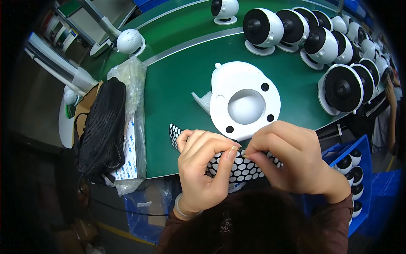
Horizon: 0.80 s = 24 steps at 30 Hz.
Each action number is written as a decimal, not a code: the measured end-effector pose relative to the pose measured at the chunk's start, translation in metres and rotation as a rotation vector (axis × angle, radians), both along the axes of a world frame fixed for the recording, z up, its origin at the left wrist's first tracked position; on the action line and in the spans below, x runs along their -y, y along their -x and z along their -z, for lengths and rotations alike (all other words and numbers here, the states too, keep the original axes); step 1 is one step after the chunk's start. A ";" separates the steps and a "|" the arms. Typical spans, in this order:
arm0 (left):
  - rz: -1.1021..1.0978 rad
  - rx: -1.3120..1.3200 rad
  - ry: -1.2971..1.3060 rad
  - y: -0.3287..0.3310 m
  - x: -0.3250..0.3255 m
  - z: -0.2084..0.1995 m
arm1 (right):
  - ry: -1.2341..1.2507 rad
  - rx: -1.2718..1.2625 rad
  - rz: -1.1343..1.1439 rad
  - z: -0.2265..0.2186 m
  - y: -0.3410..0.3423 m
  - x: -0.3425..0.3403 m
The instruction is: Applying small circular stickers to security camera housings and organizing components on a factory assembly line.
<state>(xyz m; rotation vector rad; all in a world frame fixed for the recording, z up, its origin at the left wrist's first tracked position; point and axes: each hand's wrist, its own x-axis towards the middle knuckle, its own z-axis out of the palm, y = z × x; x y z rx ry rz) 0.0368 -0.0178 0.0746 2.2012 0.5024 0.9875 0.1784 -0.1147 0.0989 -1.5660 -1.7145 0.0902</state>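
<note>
A white ball-shaped camera lies on the green table with the flat ring base facing up. Three black round pads sit on that base, and the white ball shows through its round opening. Just in front of it, I hold a black sheet with rows of white circles. My left hand is closed on the sheet, thumb and forefinger pinched at its upper edge. Thumb and forefinger of my right hand are pinched together at the same edge; whatever is between them is too small to make out.
Several white cameras with black fronts stand at the right. A black mesh bag and clear plastic wrap lie left. A scrap of white foam touches the base. A blue bin holds more cameras; another person's arm shows far right.
</note>
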 end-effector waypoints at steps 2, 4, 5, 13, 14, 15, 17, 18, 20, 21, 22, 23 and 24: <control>-0.109 0.051 -0.051 0.000 -0.003 0.006 | -0.088 -0.011 -0.046 -0.011 -0.002 -0.001; -0.206 0.072 -0.083 0.002 -0.007 0.009 | -0.212 0.033 -0.032 -0.023 -0.006 -0.006; -0.210 0.068 -0.081 0.001 -0.008 0.010 | -0.249 0.090 0.021 -0.027 -0.009 -0.013; -0.027 0.097 0.030 -0.007 -0.013 0.016 | -0.086 0.006 0.155 -0.024 -0.015 -0.053; -0.023 0.096 0.005 -0.007 -0.013 0.015 | -0.069 -0.015 0.151 -0.025 -0.013 -0.054; -0.019 0.096 -0.019 -0.007 -0.013 0.014 | -0.067 -0.014 0.145 -0.025 -0.012 -0.054; -0.021 0.100 0.006 -0.007 -0.013 0.015 | -0.081 -0.021 0.133 -0.023 -0.011 -0.055; -0.019 0.107 -0.011 -0.007 -0.014 0.015 | -0.069 -0.009 0.139 -0.023 -0.010 -0.056; -0.018 0.110 -0.028 -0.007 -0.014 0.015 | -0.080 0.007 0.144 -0.022 -0.010 -0.057; -0.020 0.111 -0.024 -0.007 -0.014 0.016 | -0.095 0.022 0.152 -0.021 -0.010 -0.057; -0.015 0.116 -0.027 -0.007 -0.015 0.017 | -0.091 0.022 0.150 -0.021 -0.009 -0.058; -0.011 0.121 -0.030 -0.007 -0.016 0.018 | -0.079 0.026 0.159 -0.022 -0.009 -0.058; -0.012 0.121 -0.026 -0.007 -0.017 0.018 | -0.067 0.030 0.168 -0.022 -0.008 -0.058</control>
